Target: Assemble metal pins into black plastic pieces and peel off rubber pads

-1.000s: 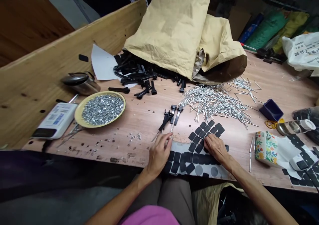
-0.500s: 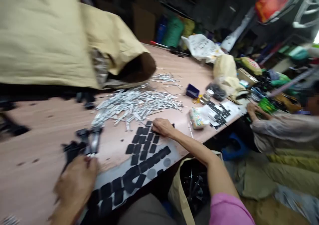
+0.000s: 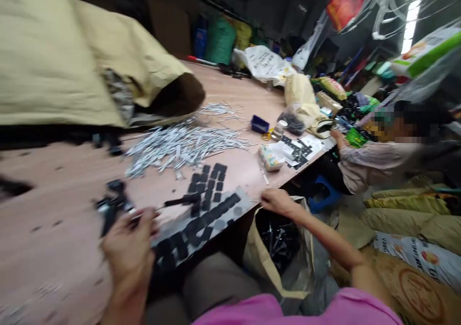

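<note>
My left hand (image 3: 129, 246) is closed in a pinch over the left part of the table. From its fingertips a thin rod with a long black end piece (image 3: 182, 200) points right, above the black pads; motion blurs it. Small dark and shiny parts (image 3: 114, 202) lie just beyond this hand. My right hand (image 3: 279, 201) has its fingers closed at the table's front edge, above the open sack (image 3: 264, 262). A short, thin pale line, like a rod, sticks out left of its fingertips. Black rounded pads (image 3: 218, 176) lie in rows between the hands, some on a grey sheet (image 3: 245, 198).
A heap of thin metal rods (image 3: 187, 145) lies mid-table, beside a big tan sack (image 3: 144, 61). Farther right are a dark blue box (image 3: 260, 124), a tissue pack (image 3: 271, 158) and a jar (image 3: 279, 130). Another person (image 3: 378, 164) sits at the right.
My right hand has left the black pads and moved right and down to above the sack. My left hand has shifted right, and a black-ended rod now extends from it. The view has turned right.
</note>
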{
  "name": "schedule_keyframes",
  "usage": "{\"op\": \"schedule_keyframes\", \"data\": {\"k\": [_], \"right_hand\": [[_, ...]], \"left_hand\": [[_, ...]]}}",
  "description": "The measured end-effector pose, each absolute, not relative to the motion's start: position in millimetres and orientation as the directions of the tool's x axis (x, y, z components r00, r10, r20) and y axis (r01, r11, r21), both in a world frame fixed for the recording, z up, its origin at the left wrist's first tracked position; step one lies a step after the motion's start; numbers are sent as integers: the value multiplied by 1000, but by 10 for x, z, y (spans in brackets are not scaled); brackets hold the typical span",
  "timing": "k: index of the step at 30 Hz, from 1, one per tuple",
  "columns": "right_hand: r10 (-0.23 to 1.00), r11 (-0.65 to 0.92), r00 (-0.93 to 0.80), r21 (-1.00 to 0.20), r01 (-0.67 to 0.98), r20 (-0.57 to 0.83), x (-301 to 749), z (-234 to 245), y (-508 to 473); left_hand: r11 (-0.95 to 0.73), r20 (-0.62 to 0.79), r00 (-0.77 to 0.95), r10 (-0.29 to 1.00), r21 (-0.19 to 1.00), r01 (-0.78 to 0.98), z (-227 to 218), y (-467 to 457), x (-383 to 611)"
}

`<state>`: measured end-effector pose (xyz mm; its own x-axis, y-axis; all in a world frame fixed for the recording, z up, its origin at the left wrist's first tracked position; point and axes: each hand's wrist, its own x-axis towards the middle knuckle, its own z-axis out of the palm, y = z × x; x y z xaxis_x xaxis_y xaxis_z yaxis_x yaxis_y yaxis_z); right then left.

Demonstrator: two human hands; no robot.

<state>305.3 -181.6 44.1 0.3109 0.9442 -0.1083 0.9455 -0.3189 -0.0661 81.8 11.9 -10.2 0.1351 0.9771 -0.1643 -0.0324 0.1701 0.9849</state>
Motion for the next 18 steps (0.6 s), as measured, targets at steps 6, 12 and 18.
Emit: {"op": "schedule_keyframes", "data": {"k": [6,12,18], "right_hand": [[967,-231,243,-153,961,70,3165,388,-2246],[998,-41,65,-671,740,10,2574,280,-1168],[991,64,-135,-779,624,-26,1538,49,-493]], "left_hand": [[493,-468,163,868,782,-380,87,-96,755],[614,-516,341,785,580,-535,16,-90,587],[502,-513,236,825,475,-723,-137,83,116]]}}
